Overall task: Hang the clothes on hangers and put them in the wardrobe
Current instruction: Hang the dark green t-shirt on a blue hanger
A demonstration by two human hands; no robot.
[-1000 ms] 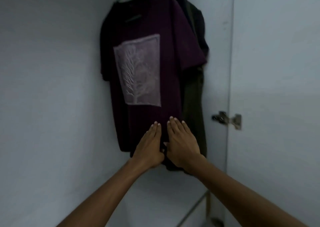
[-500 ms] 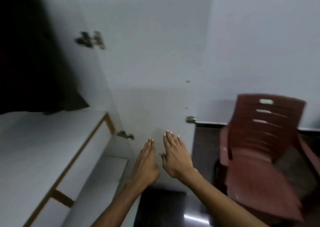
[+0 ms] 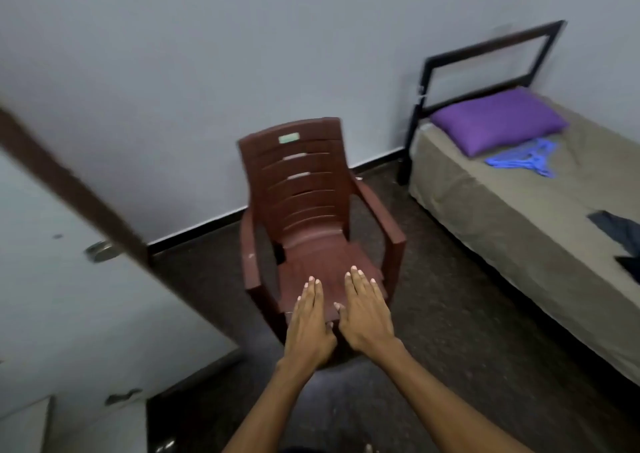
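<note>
My left hand (image 3: pixel 309 321) and my right hand (image 3: pixel 367 310) are held out side by side, palms down, fingers straight and empty, in front of a brown plastic chair. Blue hangers (image 3: pixel 521 159) lie in a pile on the bed beside a purple pillow. Dark clothes (image 3: pixel 620 236) lie on the bed at the right edge of view, partly cut off. The white wardrobe door (image 3: pixel 62 279) stands open at the left. The wardrobe's inside is out of view.
The brown plastic chair (image 3: pixel 311 217) stands against the wall just ahead of my hands. The bed (image 3: pixel 512 231) with a tan sheet and black frame fills the right side. A purple pillow (image 3: pixel 495 120) lies at its head. Dark floor runs between chair and bed.
My view has swung right, from the maroon T-shirt hanging in the wardrobe to the chair and bed. Both hands left the shirt and stay flat and empty.
</note>
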